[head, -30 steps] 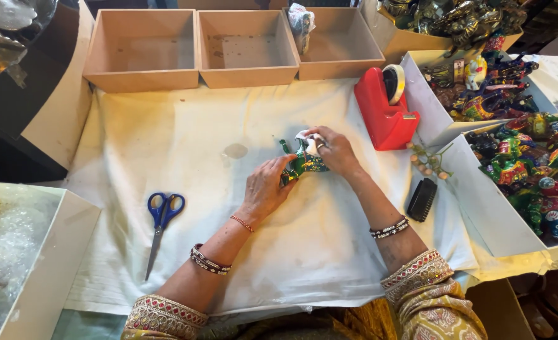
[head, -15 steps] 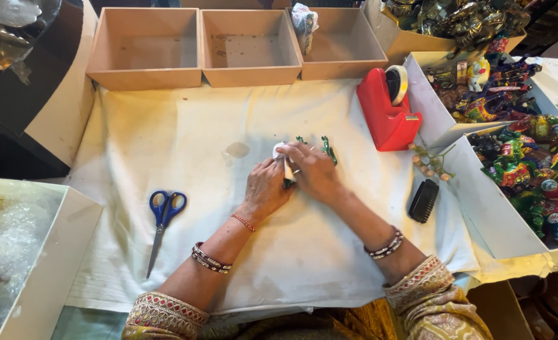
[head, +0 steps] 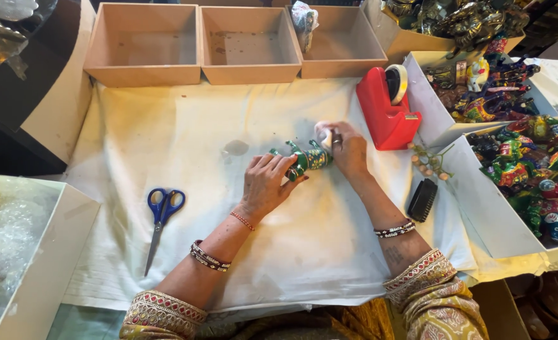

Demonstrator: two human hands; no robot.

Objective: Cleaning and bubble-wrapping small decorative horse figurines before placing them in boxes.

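A small green painted animal figurine [head: 307, 159] lies between my hands on the white cloth [head: 228, 208]. My left hand [head: 266, 182] grips its left end, fingers curled around it. At the figurine's right end my right hand [head: 347, 150] is closed on a small white wad, cloth or paper [head: 322, 132], pressed against the piece. Both wrists wear bangles.
Blue-handled scissors [head: 160, 217] lie at the left. A red tape dispenser [head: 386, 107] and a black brush [head: 422, 200] sit at the right. White boxes [head: 480, 208] of several painted figurines line the right side. Empty wooden trays [head: 143, 47] stand behind. A box of bubble wrap [head: 14, 245] is at left.
The figurine was covered by both hands half a second ago; now it shows between them. My right hand with the white wad has moved right and slightly up.
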